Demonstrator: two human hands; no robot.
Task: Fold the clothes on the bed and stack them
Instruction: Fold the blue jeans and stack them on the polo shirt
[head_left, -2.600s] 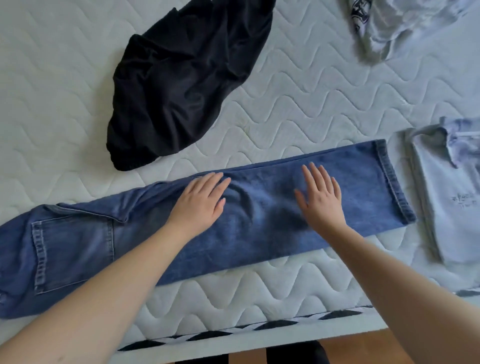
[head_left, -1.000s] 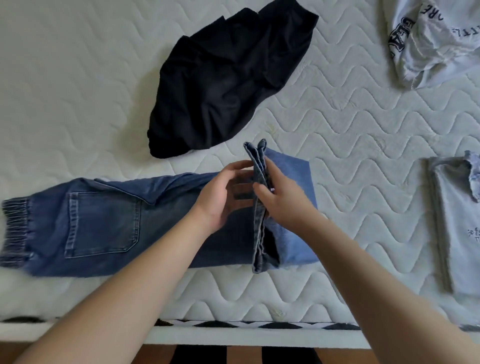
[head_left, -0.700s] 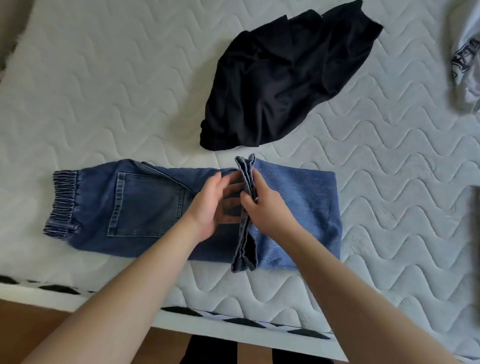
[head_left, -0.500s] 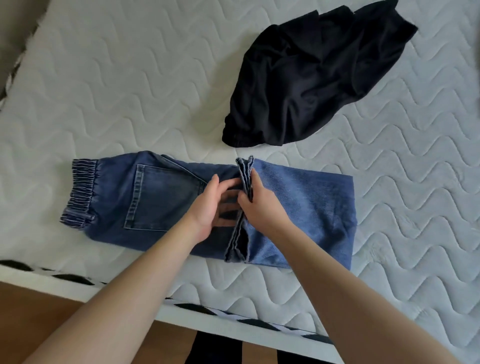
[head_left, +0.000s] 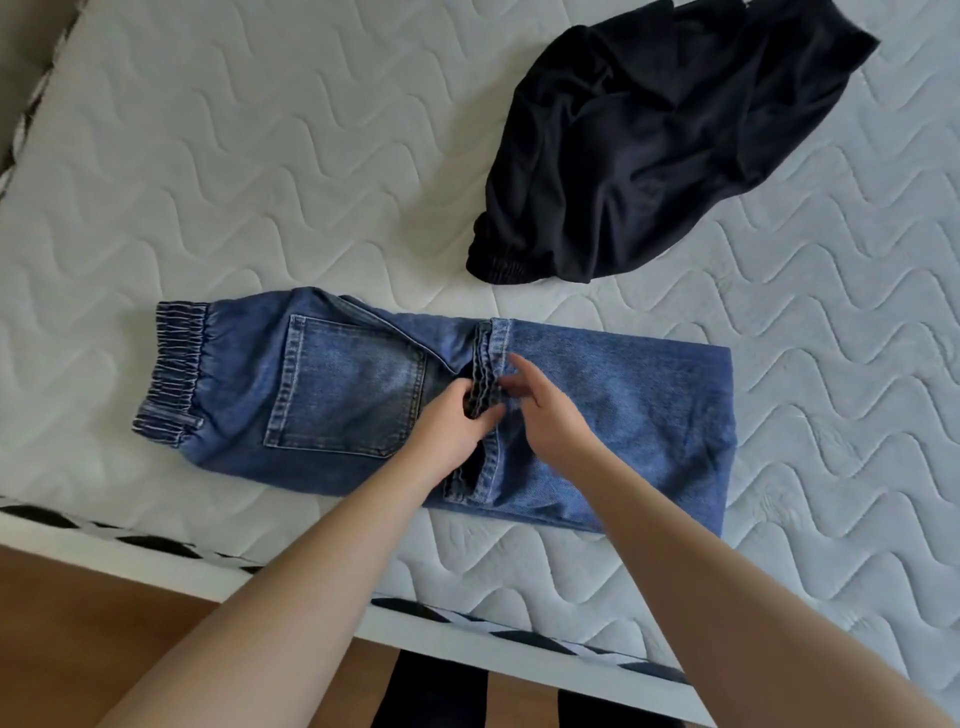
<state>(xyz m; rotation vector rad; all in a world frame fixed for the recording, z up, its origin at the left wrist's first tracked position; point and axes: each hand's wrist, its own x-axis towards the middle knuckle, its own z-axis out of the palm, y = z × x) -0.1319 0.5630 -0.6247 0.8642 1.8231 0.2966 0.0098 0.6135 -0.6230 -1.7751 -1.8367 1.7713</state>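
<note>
Blue jeans (head_left: 353, 384) lie flat across the near part of the mattress (head_left: 260, 156), elastic waistband to the left. Their legs are folded back over themselves, so the stacked hems (head_left: 488, 343) run across the middle beside the back pocket. My left hand (head_left: 452, 426) pinches those hems between thumb and fingers. Just right of the hems, my right hand (head_left: 545, 415) rests on the folded leg layer with its fingers loosely extended and a little blurred. A crumpled black garment (head_left: 649, 140) lies unfolded at the far right.
The mattress's front edge with black-and-white trim (head_left: 519, 623) runs diagonally below my arms. Wooden floor (head_left: 78, 623) shows at the lower left. Bare quilted mattress stretches to the left and beyond the jeans.
The leg ends were folded over toward the waist. The hems, held upright between both hands a moment ago, now lie lower on the jeans, and my right hand has loosened from them.
</note>
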